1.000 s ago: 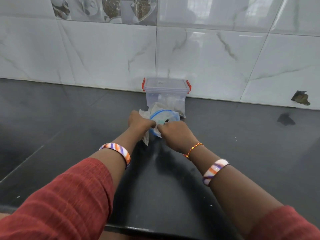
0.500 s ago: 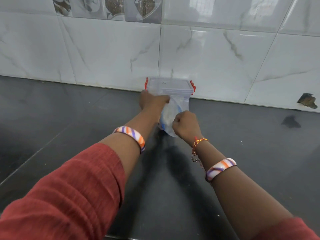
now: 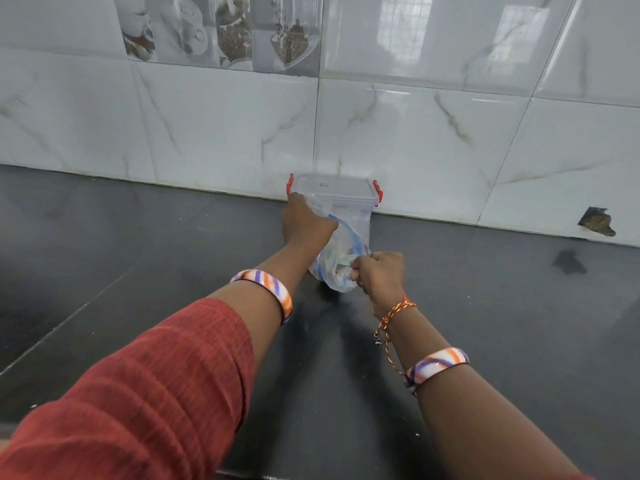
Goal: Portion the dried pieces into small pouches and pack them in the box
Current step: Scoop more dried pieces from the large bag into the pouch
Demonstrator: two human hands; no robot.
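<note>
Clear plastic zip bag with a blue seal (image 3: 341, 251), held up just before the lidded clear box with red clasps (image 3: 334, 192), is pinched at opposite ends by the left hand (image 3: 304, 225) and right hand (image 3: 381, 275), so a hard pull might spill its contents.

You have only 1 view, from your head: it looks forward and down along both forearms, over the dark tabletop (image 3: 104, 258) toward the tiled wall (image 3: 225, 133), which is near.
</note>
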